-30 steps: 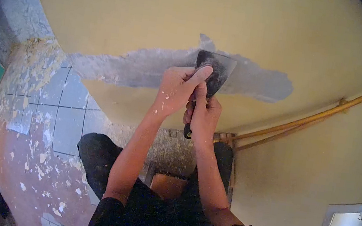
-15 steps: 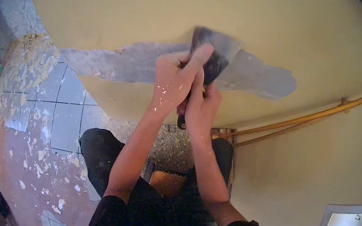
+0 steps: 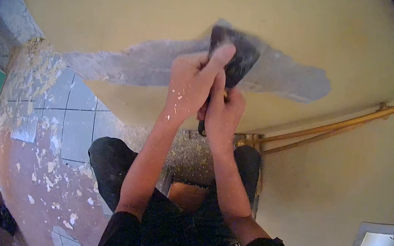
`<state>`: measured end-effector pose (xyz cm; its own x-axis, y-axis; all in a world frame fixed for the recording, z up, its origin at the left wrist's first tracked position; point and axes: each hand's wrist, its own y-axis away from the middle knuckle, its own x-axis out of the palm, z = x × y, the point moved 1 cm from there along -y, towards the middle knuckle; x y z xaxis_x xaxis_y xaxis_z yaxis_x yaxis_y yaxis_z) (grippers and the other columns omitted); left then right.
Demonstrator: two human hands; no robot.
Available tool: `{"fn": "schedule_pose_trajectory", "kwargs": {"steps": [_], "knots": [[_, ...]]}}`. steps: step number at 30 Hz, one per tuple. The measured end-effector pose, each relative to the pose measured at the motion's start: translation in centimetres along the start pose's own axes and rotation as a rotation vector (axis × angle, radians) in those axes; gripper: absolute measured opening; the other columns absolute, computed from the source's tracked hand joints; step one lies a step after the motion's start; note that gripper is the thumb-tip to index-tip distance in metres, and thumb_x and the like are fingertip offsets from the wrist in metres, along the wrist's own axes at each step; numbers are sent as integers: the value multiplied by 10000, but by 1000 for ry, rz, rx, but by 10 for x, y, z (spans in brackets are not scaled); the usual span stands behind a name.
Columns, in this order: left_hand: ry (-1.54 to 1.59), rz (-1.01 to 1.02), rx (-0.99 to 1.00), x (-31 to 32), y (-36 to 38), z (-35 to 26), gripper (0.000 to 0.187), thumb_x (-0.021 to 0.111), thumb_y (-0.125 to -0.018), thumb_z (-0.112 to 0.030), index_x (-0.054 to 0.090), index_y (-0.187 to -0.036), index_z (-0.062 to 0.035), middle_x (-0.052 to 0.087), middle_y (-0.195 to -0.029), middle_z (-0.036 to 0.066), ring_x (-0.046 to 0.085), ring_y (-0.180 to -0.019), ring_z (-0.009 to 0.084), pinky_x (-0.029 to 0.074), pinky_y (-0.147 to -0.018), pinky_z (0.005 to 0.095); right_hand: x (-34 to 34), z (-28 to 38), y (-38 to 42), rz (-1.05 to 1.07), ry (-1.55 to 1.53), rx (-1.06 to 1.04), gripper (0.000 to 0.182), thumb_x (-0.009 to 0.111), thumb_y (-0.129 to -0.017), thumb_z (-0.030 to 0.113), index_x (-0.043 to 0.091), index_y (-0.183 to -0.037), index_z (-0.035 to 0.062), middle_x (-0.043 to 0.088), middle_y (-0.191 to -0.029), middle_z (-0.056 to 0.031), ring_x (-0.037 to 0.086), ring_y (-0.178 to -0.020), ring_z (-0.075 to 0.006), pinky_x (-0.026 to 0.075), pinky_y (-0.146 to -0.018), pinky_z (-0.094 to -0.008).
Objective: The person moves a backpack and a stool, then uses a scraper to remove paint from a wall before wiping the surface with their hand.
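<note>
From where I watch, my left hand point(image 3: 189, 84) lies over the dark, broad metal blade of a black-handled scraper point(image 3: 232, 60), fingers stretched flat with the forefinger pressing its face, while my right hand point(image 3: 223, 114) is curled tight around the handle just below, at six o'clock of the blade. The blade sits blurred against the pale yellow painted wall point(image 3: 138, 5), at the upper edge of the grey stripped patch of bare plaster point(image 3: 287, 77) that runs from nine o'clock to three o'clock of it. Paint flakes litter the grey tiled floor point(image 3: 74, 127) at seven o'clock, and two yellow pipes point(image 3: 351, 123) cross the wall at four o'clock
</note>
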<state>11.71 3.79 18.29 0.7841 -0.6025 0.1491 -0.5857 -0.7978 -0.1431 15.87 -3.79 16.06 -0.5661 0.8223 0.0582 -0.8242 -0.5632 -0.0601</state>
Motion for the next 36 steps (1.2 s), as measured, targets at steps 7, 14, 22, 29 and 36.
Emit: {"fn": "schedule_pose_trajectory", "kwargs": {"steps": [7, 14, 22, 29, 36], "knots": [[106, 126, -78, 5, -6, 11, 501, 603, -880, -417, 575, -557, -35, 541, -539, -4, 473, -493, 78, 351, -453, 247, -14, -8, -8, 23, -2, -20, 328, 582, -915, 325, 552, -750, 44, 487, -519, 12, 422, -400, -52, 313, -348, -226], [7, 197, 23, -2, -10, 13, 530, 603, -884, -409, 563, -539, -8, 521, -476, 25, 473, -381, 87, 362, -354, 237, -16, -10, -2, -6, -5, 34, 329, 567, -924, 321, 569, -778, 26, 499, -528, 9, 422, -399, -56, 316, -348, -233], [9, 245, -122, -6, -10, 18, 521, 581, -901, -398, 602, -584, 15, 554, -508, 42, 528, -498, 92, 437, -474, 259, -19, -13, 1, 20, 35, 70, 332, 575, -919, 329, 577, -777, 29, 515, -554, 12, 441, -429, -50, 336, -375, -225], [-37, 180, -62, -5, -2, 7, 537, 562, -903, -420, 608, -597, 18, 549, -501, 28, 501, -515, 65, 412, -474, 241, -20, -15, 0, 36, 66, 40, 344, 583, -913, 343, 577, -767, 32, 499, -542, 19, 429, -416, -51, 325, -366, -227], [-100, 50, 7, -1, -1, 1, 530, 566, -904, -407, 599, -582, 13, 520, -472, 25, 471, -433, 69, 367, -405, 254, -14, -3, -2, 36, 67, 74, 346, 582, -913, 341, 579, -755, 34, 501, -533, 17, 439, -413, -53, 337, -366, -227]]}}
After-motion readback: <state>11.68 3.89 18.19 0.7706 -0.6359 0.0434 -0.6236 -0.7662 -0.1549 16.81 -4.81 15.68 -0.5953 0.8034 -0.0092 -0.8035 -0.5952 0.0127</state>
